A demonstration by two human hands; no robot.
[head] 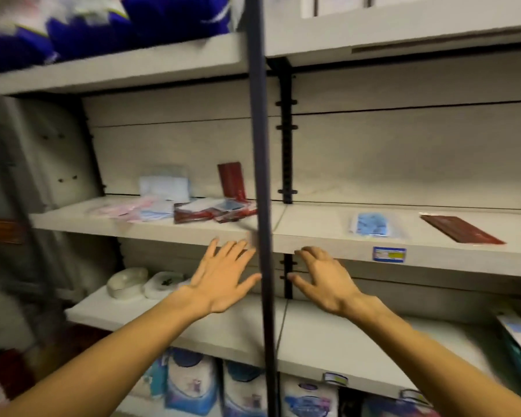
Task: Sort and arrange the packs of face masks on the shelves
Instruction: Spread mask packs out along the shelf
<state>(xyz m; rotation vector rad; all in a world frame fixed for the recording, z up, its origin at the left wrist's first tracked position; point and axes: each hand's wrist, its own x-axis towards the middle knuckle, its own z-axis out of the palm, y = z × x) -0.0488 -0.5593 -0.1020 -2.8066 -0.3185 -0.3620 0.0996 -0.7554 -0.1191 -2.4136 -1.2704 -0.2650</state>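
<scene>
We have both hands in front of the middle shelf [193, 233], and neither holds anything. The left hand [223, 278] is flat with its fingers spread; the right hand [322, 275] has the fingers apart and a little bent. A dark vertical post [263, 206] stands between them.

The sorting looks to be only at its start. On the left part of the shelf the packs lie in a loose heap — pink packs [121, 210], a light blue pack [155, 213] and dark red packs [211, 213] overlapping each other, with a pale pack [164, 185] and a red pack [231, 180] leaning on the back wall. The picture is blurred here, so we cannot count them surely. On the right part only two packs lie flat and well apart: a blue mask pack [373, 225] and a dark red mask pack [460, 228]. They may begin two colour groups — most packs still wait in the heap.
</scene>
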